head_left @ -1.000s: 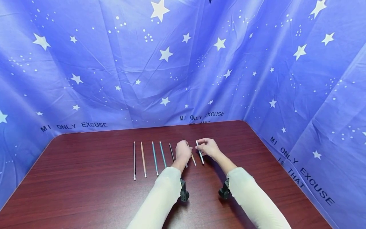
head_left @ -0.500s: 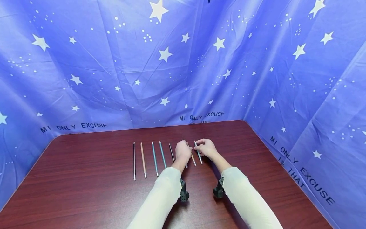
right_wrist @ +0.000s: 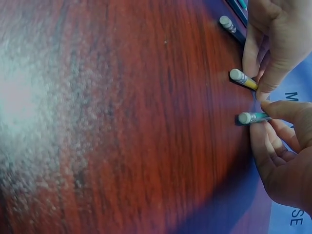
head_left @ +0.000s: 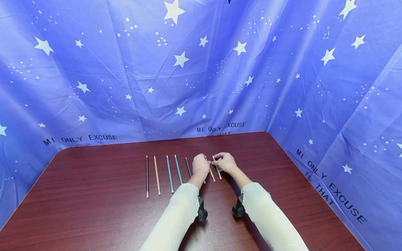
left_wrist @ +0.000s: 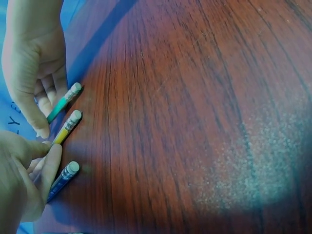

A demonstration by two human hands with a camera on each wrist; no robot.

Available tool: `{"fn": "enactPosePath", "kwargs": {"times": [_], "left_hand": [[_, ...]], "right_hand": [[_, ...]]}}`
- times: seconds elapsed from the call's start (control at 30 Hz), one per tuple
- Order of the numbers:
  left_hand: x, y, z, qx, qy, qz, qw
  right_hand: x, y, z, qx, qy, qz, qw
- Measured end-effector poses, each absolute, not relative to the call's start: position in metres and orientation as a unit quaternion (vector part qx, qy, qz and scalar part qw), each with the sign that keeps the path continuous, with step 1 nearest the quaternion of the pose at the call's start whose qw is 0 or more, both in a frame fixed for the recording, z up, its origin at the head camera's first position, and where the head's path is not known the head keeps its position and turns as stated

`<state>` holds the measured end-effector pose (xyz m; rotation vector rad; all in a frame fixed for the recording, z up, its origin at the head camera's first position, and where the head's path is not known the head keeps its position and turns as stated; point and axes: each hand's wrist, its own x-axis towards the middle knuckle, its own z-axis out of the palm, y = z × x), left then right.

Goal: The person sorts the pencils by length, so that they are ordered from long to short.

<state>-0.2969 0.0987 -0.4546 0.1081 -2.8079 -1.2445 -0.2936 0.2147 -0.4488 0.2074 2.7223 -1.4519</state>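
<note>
My left hand (head_left: 201, 165) pinches a yellow pencil (left_wrist: 60, 136) between thumb and finger, low over the table. Right beside it, my right hand (head_left: 226, 163) holds a green pencil (right_wrist: 258, 116) the same way, its white eraser end toward me. The two hands' fingertips almost meet in the head view. A dark blue pencil (left_wrist: 61, 183) lies just left of the yellow one, mostly hidden under my left hand in the head view. Further left, a black pencil (head_left: 188, 167) is partly covered by that hand and wrist.
The row continues leftward on the dark red wooden table (head_left: 94, 209): two teal pencils (head_left: 170, 174), a light wood-coloured pencil (head_left: 157, 174) and another black pencil (head_left: 147, 176), tips pointing away. A blue star-printed cloth (head_left: 125, 69) hangs along the far and right table edges.
My right hand has moved a little left with the green pencil, bringing it closer to the yellow one. The left hand stays in place.
</note>
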Motion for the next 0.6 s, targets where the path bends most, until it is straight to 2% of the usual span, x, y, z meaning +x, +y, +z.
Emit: {"fn": "enactPosePath", "kwargs": {"times": [0.37, 0.6], "left_hand": [[-0.2958, 0.0965, -0.4538, 0.037, -0.910, -0.412, 0.018], [-0.2971, 0.0967, -0.4546, 0.030, -0.915, -0.400, 0.036]], "right_hand": [[-0.2951, 0.2116, -0.4512, 0.056, 0.907, -0.416, 0.020], [-0.2966, 0.2114, -0.4513, 0.058, 0.909, -0.413, 0.012]]}}
